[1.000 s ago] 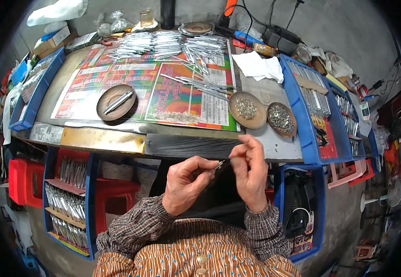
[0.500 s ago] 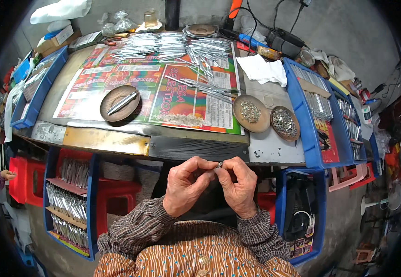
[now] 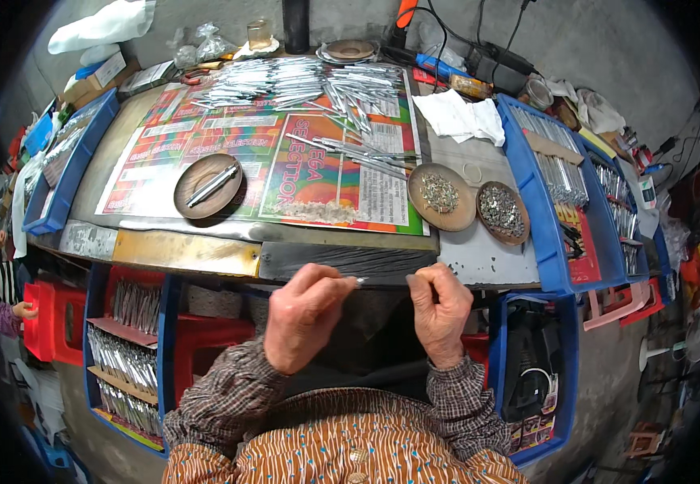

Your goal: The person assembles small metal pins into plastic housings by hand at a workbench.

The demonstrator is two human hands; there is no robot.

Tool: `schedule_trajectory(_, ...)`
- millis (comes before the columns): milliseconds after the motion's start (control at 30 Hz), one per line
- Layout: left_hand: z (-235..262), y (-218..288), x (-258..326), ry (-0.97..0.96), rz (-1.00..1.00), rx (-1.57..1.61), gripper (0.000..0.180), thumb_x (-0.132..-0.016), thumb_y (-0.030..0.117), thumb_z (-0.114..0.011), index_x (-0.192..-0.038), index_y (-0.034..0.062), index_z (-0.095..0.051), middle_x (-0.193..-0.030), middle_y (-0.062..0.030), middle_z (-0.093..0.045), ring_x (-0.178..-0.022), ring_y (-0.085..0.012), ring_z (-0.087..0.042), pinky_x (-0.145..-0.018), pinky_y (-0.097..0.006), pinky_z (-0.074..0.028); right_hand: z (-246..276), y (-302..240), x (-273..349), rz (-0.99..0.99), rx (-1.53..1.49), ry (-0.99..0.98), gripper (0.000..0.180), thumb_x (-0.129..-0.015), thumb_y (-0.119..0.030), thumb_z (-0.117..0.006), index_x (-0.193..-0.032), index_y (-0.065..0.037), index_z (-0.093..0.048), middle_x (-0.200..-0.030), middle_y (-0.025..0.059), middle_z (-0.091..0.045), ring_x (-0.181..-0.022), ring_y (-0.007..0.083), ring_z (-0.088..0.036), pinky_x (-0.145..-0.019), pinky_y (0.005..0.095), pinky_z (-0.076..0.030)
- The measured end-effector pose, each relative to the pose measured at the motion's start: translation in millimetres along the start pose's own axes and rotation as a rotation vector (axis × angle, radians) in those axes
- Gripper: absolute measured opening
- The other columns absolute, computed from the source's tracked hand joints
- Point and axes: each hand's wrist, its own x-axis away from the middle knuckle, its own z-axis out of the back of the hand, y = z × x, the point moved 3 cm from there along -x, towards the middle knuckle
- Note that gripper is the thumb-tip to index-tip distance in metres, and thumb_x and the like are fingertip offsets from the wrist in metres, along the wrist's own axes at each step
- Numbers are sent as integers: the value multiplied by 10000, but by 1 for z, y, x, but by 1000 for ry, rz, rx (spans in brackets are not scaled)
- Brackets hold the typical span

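My left hand (image 3: 308, 316) is closed in a pinch just before the table's front edge. A tiny shiny metal piece (image 3: 360, 281) pokes out at its fingertips, too small to name. To its right and apart from it, my right hand (image 3: 440, 313) has thumb and forefinger pressed together; whatever they hold, if anything, is hidden. Beyond my left hand, a round brown bowl (image 3: 191, 202) holds a few silver metal tubes (image 3: 213, 185). Beyond my right hand stand a wooden dish of small brass-and-silver parts (image 3: 440, 194) and a bowl of small grey metal parts (image 3: 502, 211).
Many slim silver rods (image 3: 277, 81) lie heaped on the printed sheet (image 3: 229, 157). Blue crates flank the table: one at right (image 3: 545, 258), one at left (image 3: 60, 202). Below the edge stand a crate of rods (image 3: 124, 347) and red stools (image 3: 47, 319). Another person's hand (image 3: 24, 310) shows far left.
My hands were together at the fingertips over a small piece; now they are apart. The left has moved slightly left and the right slightly right, both a little toward the table.
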Motion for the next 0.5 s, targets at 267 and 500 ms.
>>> schedule_trajectory(267, 25, -21, -1, -102, -168, -407, 272, -673, -78, -610, -925, 17, -643, -830, -122, -583, -761, -297, -590, -672, -371, -487, 5, 16, -1, -74, -74, 13, 180, -871, -108, -678, -774, -2, -569, -644, 47, -527, -515, 111, -454, -480, 247, -370)
schedule_trajectory(500, -30, -10, -27, -247, -204, -403, 269, -708, -55, -590, -964, 25, -594, -859, -128, -545, -796, -314, -566, -706, -406, -480, 0, 15, -3, -34, -66, 28, 165, -863, -94, -684, -775, -10, -573, -644, 45, -530, -510, 113, -452, -471, 250, -368)
